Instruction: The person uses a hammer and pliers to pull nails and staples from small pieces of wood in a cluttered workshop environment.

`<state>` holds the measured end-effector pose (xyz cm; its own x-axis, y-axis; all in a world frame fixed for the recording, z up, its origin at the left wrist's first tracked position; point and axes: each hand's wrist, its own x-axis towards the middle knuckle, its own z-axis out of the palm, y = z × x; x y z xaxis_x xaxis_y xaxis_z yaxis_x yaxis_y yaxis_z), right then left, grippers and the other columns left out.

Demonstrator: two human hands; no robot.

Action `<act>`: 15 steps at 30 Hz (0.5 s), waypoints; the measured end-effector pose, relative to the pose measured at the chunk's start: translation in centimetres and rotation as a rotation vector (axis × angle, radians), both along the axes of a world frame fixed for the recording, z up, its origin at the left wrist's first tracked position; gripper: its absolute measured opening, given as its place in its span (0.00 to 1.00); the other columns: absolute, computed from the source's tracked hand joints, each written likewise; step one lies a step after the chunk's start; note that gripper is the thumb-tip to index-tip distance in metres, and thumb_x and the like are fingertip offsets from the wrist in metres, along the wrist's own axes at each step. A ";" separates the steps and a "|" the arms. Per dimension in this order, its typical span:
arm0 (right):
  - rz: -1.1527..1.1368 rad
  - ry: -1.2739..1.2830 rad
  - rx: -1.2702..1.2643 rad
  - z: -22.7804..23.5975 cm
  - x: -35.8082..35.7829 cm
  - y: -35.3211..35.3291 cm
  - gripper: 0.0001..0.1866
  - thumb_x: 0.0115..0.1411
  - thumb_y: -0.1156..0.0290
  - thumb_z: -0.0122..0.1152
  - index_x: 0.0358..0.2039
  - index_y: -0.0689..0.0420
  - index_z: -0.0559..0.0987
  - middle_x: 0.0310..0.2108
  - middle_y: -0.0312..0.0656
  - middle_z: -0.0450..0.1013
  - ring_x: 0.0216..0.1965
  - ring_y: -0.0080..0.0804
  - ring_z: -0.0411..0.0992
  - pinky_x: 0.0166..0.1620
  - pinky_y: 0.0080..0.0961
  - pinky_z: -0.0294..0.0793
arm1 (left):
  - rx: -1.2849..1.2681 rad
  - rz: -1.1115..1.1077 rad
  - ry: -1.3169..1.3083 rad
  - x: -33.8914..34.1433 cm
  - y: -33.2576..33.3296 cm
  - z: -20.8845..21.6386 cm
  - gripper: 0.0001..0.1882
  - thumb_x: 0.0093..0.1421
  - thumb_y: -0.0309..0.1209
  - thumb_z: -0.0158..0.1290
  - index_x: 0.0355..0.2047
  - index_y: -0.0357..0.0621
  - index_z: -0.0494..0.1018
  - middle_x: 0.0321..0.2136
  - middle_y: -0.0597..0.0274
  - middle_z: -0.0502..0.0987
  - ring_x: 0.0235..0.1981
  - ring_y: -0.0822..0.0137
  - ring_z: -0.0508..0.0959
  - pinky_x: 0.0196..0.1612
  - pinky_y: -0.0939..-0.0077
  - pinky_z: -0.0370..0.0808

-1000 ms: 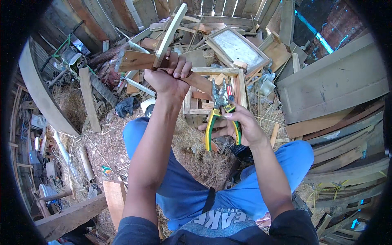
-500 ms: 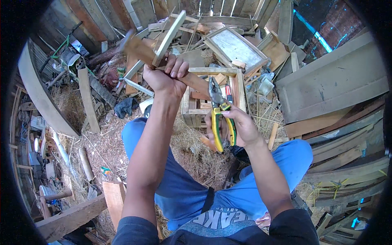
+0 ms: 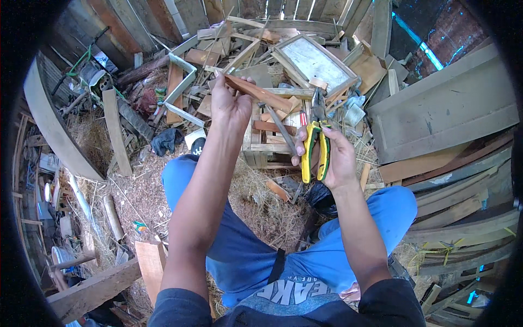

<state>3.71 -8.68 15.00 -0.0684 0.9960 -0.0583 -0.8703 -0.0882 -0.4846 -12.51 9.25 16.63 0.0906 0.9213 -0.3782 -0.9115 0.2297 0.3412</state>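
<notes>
My left hand [image 3: 231, 103] is raised, its fingers closed on one end of a reddish-brown wooden strip [image 3: 261, 95] that slants down to the right. In my right hand [image 3: 339, 155] are pliers [image 3: 315, 147] with yellow and green handles, jaws pointing up and away from me. A thin grey rod [image 3: 280, 126] also extends from the fingers of that hand toward the wooden strip; its exact kind cannot be made out. Below the strip stands a small open wooden frame [image 3: 272, 147]. A red and dark handled thing [image 3: 303, 118] shows inside it, partly covered by the pliers.
Scrap wood and a framed pale panel [image 3: 316, 60] lie beyond the frame. Large boards [image 3: 444, 103] lean at the right; a curved plank [image 3: 57, 120] stands at the left. A black bag [image 3: 322, 199] lies between my blue-trousered legs, on ground strewn with straw and shavings.
A pale strip that stood up beside my left hand is gone from there, and the brown strip has swung lower right. The pliers have moved right and slightly up; the grey rod now shows.
</notes>
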 end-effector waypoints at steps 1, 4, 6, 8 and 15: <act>-0.002 -0.007 0.001 0.0 0.0 0.0 0.15 0.68 0.67 0.44 0.52 0.60 0.67 0.39 0.50 0.74 0.36 0.42 0.77 0.37 0.46 0.85 | -0.013 0.011 0.002 0.1 0.0 0.1 0.24 0.71 0.47 0.49 0.44 0.33 0.63 0.40 0.52 0.65 0.39 0.56 0.69 0.50 0.53 0.77; -0.060 -0.123 0.004 -0.1 -0.2 0.1 0.15 0.69 0.68 0.46 0.53 0.60 0.67 0.39 0.48 0.74 0.34 0.39 0.77 0.36 0.40 0.84 | -0.005 -0.013 -0.034 -0.1 -0.1 0.0 0.22 0.71 0.45 0.49 0.45 0.34 0.63 0.40 0.53 0.65 0.40 0.57 0.70 0.49 0.54 0.78; -0.115 -0.258 -0.021 0.2 -0.4 0.3 0.15 0.69 0.69 0.49 0.53 0.60 0.67 0.39 0.47 0.74 0.34 0.37 0.77 0.35 0.37 0.83 | 0.019 -0.025 -0.006 0.0 -0.1 -0.2 0.23 0.71 0.46 0.49 0.47 0.36 0.61 0.42 0.51 0.65 0.41 0.55 0.70 0.50 0.53 0.79; -0.171 -0.393 -0.047 0.6 -0.8 0.5 0.15 0.69 0.70 0.52 0.53 0.60 0.67 0.38 0.46 0.75 0.33 0.34 0.77 0.35 0.34 0.83 | 0.043 -0.040 0.021 0.2 -0.1 -0.4 0.24 0.70 0.47 0.49 0.49 0.38 0.59 0.44 0.49 0.64 0.42 0.54 0.71 0.50 0.53 0.79; -0.312 -0.642 -0.075 0.5 -1.5 1.1 0.20 0.64 0.74 0.64 0.54 0.60 0.71 0.38 0.39 0.77 0.33 0.22 0.77 0.34 0.24 0.82 | 0.118 -0.013 0.140 1.5 -1.3 -0.3 0.20 0.69 0.33 0.54 0.53 0.46 0.57 0.46 0.48 0.66 0.42 0.52 0.75 0.48 0.49 0.85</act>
